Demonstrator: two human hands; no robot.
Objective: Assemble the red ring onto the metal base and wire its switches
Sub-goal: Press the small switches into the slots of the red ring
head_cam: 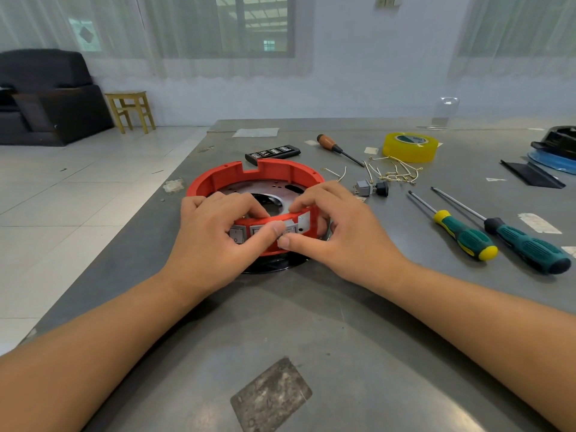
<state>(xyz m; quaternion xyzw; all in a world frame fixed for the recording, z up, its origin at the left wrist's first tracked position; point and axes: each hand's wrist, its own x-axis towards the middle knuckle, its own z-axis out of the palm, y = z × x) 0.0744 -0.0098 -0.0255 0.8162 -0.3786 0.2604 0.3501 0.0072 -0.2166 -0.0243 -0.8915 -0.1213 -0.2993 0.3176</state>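
Observation:
The red ring [218, 179] sits on the round metal base [274, 190] in the middle of the grey table. Grey rocker switches [237, 236] line the ring's near wall. My left hand [212, 241] grips that near wall, fingers curled over the rim inside and thumb pressing a switch from outside. My right hand [339, 232] pinches the same wall from the right, fingers over the rim and thumb on the switch face. Loose yellow wires [396, 171] and two spare switches [372, 187] lie to the right of the ring.
Two green-handled screwdrivers [467, 236] lie at the right, a wooden-handled one [338, 149] and a yellow tape roll [410, 147] behind. A black bit case [272, 154] lies beyond the ring. Black and blue parts [554, 151] sit at the far right. The table's left edge drops to tiled floor.

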